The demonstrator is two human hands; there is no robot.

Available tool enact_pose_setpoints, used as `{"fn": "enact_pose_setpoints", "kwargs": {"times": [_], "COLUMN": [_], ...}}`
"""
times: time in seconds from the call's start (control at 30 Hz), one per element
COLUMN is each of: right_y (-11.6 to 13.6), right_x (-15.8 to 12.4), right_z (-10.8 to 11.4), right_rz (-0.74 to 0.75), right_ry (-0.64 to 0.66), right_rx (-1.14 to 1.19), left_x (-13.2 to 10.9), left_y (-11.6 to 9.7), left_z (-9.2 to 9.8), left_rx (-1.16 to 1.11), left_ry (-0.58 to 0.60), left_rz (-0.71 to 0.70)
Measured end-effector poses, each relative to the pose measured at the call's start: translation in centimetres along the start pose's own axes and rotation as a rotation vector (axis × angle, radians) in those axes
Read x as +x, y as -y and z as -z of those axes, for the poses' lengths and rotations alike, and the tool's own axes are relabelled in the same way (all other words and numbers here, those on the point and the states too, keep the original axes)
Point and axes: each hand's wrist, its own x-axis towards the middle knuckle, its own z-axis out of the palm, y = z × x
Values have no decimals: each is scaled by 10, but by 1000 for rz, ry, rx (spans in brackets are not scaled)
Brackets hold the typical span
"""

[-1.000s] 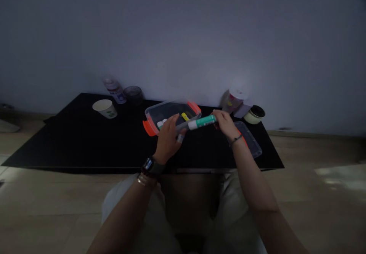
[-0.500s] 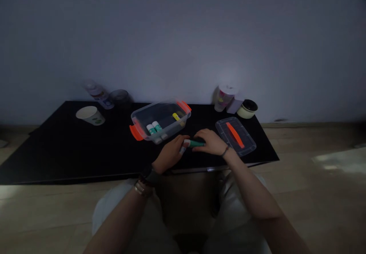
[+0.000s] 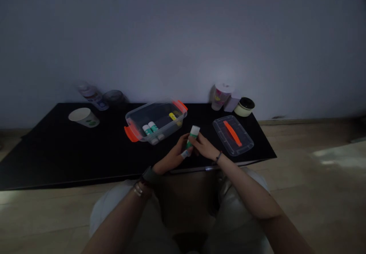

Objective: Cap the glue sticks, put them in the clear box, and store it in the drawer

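Primary hazard: the white-capped green-labelled plastic stick [image 3: 193,135] has a smooth, round barrel, so any loss of finger pressure could let it drop. On the flat black bench [image 3: 57,151] it could then roll, and because it is held just behind the front edge, a short roll could carry it onto the person's lap or the floor. Secondary hazard: the open clear plastic box with orange clip handles [image 3: 137,117] stands near the left hand [image 3: 171,155]. A sideways sweep of the knuckles could strike its corner and disturb the two green-and-white sticks [image 3: 149,129] and the yellow cylindrical item [image 3: 173,116] inside. The clear plastic lid with an orange strip [image 3: 221,130] lies flat near the right hand [image 3: 204,147], where a wrist movement could nudge it. Hand pose: the hands are together, with the fingers of both closed around the lower barrel. The stick tilts upward above the bench, between box and lid, its white cap pointing away from the person. Both forearms angle inward. Dim light hides the exact finger placement on the far side of the barrel.
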Motion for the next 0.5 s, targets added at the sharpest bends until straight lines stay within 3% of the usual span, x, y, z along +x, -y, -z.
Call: {"fn": "enact_pose_setpoints", "kwargs": {"times": [0.07,0.13,0.3,0.5], "right_y": [0,1,10,17], "right_x": [2,3,4,2], "right_z": [-2,-1,4,0], "right_rz": [-36,-37,44,104], "right_ry": [23,-45,-159,-147], "right_rx": [90,117,-66,-214], "left_x": [-1,-3,-9,-10], "left_y": [-1,-2,-6,-18], "left_z": [1,3,3,-2], "left_rx": [94,155,217,34], "left_ry": [-19,-12,86,179], "left_rz": [26,66,123,186]}}
